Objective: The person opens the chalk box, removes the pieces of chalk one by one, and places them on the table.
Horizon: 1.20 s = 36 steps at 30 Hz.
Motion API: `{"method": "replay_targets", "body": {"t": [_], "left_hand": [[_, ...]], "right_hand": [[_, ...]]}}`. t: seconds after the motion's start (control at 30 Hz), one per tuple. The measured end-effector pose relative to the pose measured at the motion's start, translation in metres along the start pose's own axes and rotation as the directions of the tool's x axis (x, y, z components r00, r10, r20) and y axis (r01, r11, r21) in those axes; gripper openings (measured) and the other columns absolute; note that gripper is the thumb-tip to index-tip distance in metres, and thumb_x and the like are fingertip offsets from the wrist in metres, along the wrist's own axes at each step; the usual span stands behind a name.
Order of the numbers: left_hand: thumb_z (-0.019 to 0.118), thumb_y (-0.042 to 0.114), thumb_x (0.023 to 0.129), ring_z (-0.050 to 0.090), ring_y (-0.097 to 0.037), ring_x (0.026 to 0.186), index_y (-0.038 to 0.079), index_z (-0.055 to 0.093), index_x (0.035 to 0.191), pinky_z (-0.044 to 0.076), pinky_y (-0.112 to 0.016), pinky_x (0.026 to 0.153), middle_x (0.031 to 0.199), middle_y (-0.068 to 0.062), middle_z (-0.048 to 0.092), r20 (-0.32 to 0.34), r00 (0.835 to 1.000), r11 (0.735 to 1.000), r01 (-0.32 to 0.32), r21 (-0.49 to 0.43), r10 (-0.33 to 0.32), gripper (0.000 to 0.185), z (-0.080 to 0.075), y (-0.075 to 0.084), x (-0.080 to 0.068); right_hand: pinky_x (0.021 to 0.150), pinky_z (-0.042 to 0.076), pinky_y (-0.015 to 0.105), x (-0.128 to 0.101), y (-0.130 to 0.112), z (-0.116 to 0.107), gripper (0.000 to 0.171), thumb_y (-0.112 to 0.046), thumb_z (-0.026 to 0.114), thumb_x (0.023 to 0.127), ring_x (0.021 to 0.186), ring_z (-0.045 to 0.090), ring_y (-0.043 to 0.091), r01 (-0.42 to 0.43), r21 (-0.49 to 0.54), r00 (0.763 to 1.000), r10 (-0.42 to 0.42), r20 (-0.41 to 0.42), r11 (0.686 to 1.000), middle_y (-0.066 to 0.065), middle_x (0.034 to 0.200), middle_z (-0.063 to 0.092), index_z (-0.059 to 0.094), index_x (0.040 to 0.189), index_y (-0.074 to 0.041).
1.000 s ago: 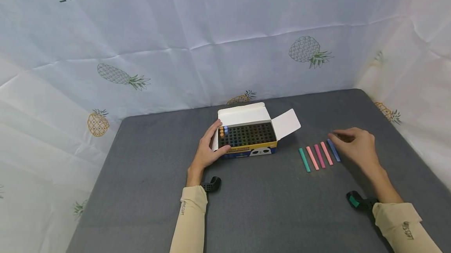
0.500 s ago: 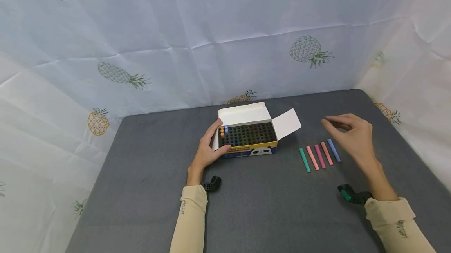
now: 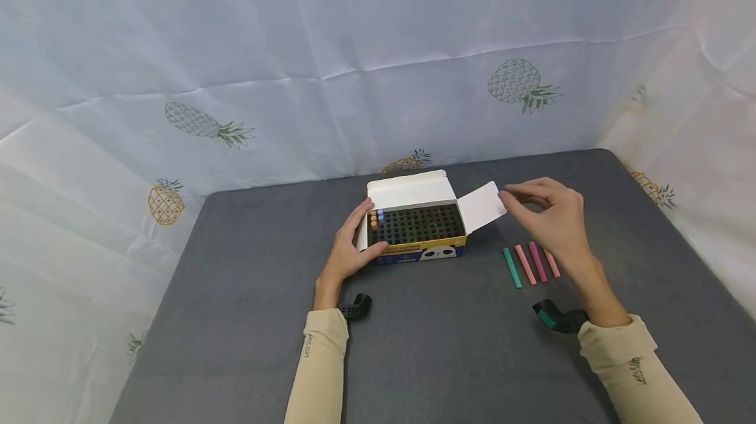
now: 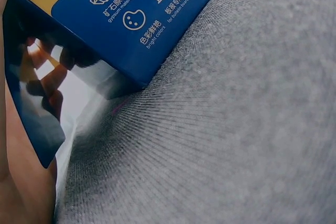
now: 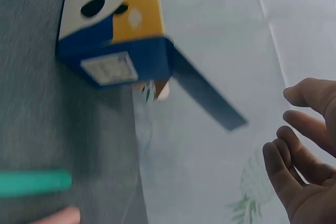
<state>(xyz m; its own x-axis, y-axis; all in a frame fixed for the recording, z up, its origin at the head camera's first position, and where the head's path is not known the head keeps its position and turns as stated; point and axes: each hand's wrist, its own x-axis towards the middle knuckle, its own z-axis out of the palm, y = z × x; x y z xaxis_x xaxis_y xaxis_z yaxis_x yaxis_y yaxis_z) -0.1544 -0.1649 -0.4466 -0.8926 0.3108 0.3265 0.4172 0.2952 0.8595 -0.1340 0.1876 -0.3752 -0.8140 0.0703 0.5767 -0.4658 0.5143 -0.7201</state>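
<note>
A grey felt-covered table [image 3: 236, 319]; behind it hangs a creased white pineapple-print cloth [image 3: 354, 37]; even light.

— What is the person wearing?
— Long beige sleeves [image 3: 321, 371], snug to each wrist, with small dark lettering near the cuffs, too small to read.
— And on the wrists?
— A black holder at the left wrist [image 3: 354, 307]; the one at the right [image 3: 558, 318] is black with a green patch, perhaps a camera mount.

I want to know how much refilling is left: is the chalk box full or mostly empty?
Mostly empty. The open chalk box shows rows of dark vacant slots; only a few orange and blue chalk ends stand in its far left corner.
</note>
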Motion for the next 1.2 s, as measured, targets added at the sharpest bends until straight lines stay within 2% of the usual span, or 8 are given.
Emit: {"method": "replay_targets", "body": {"t": [0.17, 0.23, 0.33, 0.47, 0.57, 0.77, 1.0, 1.2], "left_hand": [[0.077, 0.008, 0.085, 0.027, -0.042, 0.155, -0.005, 0.04, 0.154, 0.027, -0.062, 0.124, 0.166, -0.025, 0.03, -0.001, 1.0, 1.0, 0.002, 0.0, -0.002, 0.079, 0.0, 0.001, 0.001], [0.077, 0.008, 0.085, 0.027, -0.042, 0.155, -0.005, 0.04, 0.154, 0.027, -0.063, 0.124, 0.166, -0.025, 0.03, -0.003, 1.0, 1.0, 0.002, -0.005, -0.002, 0.079, -0.001, 0.001, 0.001], [0.077, 0.011, 0.086, 0.027, -0.043, 0.155, -0.006, 0.04, 0.153, 0.027, -0.063, 0.124, 0.166, -0.026, 0.029, -0.003, 1.0, 1.0, -0.003, -0.011, 0.003, 0.079, -0.001, 0.002, 0.001], [0.078, 0.012, 0.086, 0.028, -0.043, 0.155, -0.006, 0.04, 0.154, 0.027, -0.063, 0.124, 0.166, -0.026, 0.03, -0.001, 1.0, 1.0, -0.007, -0.012, 0.007, 0.079, -0.002, 0.002, 0.001], [0.078, 0.011, 0.086, 0.028, -0.042, 0.155, -0.005, 0.04, 0.154, 0.027, -0.063, 0.124, 0.166, -0.025, 0.03, -0.001, 1.0, 1.0, -0.004, -0.005, 0.004, 0.08, -0.001, 0.001, 0.001], [0.079, 0.014, 0.087, 0.028, -0.042, 0.155, -0.004, 0.04, 0.154, 0.028, -0.062, 0.124, 0.166, -0.025, 0.029, 0.007, 1.0, 1.0, -0.009, 0.001, 0.009, 0.08, -0.001, -0.001, 0.001], [0.079, 0.014, 0.088, 0.029, -0.043, 0.154, -0.005, 0.041, 0.153, 0.03, -0.064, 0.122, 0.165, -0.026, 0.03, 0.004, 1.0, 1.0, -0.03, -0.004, 0.03, 0.078, -0.001, -0.001, 0.001], [0.079, 0.013, 0.088, 0.029, -0.044, 0.154, -0.006, 0.042, 0.152, 0.03, -0.064, 0.122, 0.165, -0.027, 0.03, 0.0, 0.999, 0.999, -0.035, -0.024, 0.035, 0.077, -0.001, -0.003, 0.0]], "right_hand": [[0.077, 0.049, 0.002, 0.003, -0.013, 0.02, 0.015, 0.002, 0.079, 0.084, 0.081, 0.059, -0.016, 0.018, 0.021, 0.999, -0.019, 0.04, 1.0, 0.02, 0.095, 0.072, 0.08, 0.099, 0.005], [0.076, 0.049, 0.003, 0.003, -0.016, 0.029, 0.015, 0.001, 0.079, 0.085, 0.081, 0.061, -0.011, 0.02, 0.026, 0.998, -0.022, 0.058, 0.999, 0.02, 0.095, 0.073, 0.08, 0.1, 0.005], [0.075, 0.049, 0.007, 0.004, -0.022, 0.043, 0.015, -0.002, 0.079, 0.087, 0.083, 0.069, 0.007, 0.024, 0.009, 0.995, -0.025, 0.094, 1.0, 0.018, 0.096, 0.073, 0.081, 0.1, 0.002], [0.075, 0.058, 0.027, 0.004, -0.029, 0.062, 0.014, -0.004, 0.079, 0.087, 0.085, 0.072, 0.029, 0.038, -0.001, 0.988, -0.038, 0.152, 0.999, 0.015, 0.094, 0.073, 0.081, 0.1, 0.001], [0.074, 0.06, 0.039, 0.004, -0.034, 0.077, 0.015, -0.005, 0.08, 0.087, 0.082, 0.071, 0.029, 0.044, 0.03, 0.979, -0.049, 0.195, 0.999, 0.015, 0.093, 0.073, 0.081, 0.101, 0.001], [0.071, 0.061, 0.033, 0.003, -0.04, 0.105, 0.017, -0.008, 0.079, 0.088, 0.079, 0.071, 0.025, 0.052, 0.08, 0.963, -0.071, 0.259, 0.995, 0.014, 0.091, 0.072, 0.081, 0.102, 0.002], [0.071, 0.062, 0.038, 0.001, -0.041, 0.133, 0.017, -0.009, 0.079, 0.088, 0.079, 0.071, 0.026, 0.034, 0.119, 0.95, -0.069, 0.306, 0.992, 0.015, 0.091, 0.073, 0.081, 0.102, 0.001], [0.073, 0.062, 0.04, 0.0, -0.038, 0.152, 0.018, -0.01, 0.079, 0.088, 0.078, 0.071, 0.026, 0.016, 0.084, 0.933, -0.045, 0.358, 0.996, 0.015, 0.089, 0.073, 0.081, 0.103, 0.0]]}}
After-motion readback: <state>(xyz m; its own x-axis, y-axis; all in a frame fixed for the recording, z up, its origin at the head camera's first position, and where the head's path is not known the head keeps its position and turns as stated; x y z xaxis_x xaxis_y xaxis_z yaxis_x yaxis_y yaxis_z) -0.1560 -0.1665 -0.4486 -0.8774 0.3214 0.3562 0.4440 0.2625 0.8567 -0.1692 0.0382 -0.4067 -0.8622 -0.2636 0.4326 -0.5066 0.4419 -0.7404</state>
